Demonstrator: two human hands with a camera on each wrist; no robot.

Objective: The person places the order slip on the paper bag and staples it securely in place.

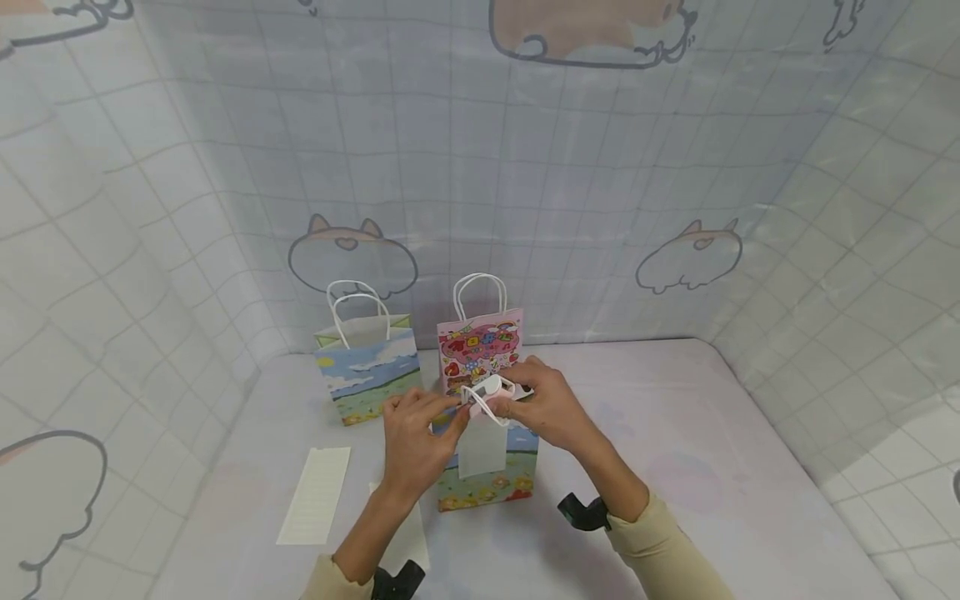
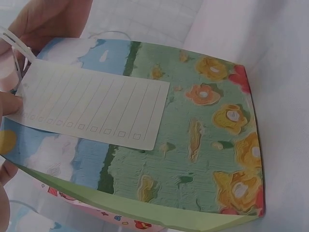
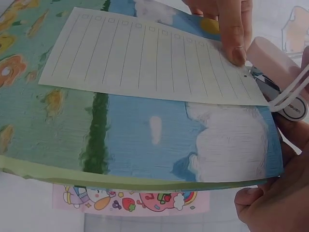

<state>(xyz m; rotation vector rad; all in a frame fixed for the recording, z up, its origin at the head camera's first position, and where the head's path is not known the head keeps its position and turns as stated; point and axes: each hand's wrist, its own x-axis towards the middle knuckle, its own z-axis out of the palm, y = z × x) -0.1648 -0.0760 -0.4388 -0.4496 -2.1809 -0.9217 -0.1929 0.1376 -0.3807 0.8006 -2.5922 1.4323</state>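
A paper gift bag (image 1: 487,492) with a painted flower meadow and sky stands upright in front of me. A lined checklist sheet (image 2: 96,104) lies flat against its front, up at the top edge. My left hand (image 1: 416,442) pinches the sheet and the bag's top edge, its thumb (image 3: 234,41) pressing on the paper. In my right hand (image 1: 551,408) is a small pink-and-white squeeze tool (image 3: 273,60) with a metal middle, gripped at the sheet's top end. White cord handles (image 3: 294,89) of the bag loop over the tool.
Behind stand a pink cartoon gift bag (image 1: 480,343) and, to the left, another blue-sky gift bag (image 1: 371,375). One more lined sheet (image 1: 315,496) lies on the table at left; another sheet (image 1: 408,533) is partly hidden under my left forearm. Patterned cloth walls (image 1: 525,167) surround the table.
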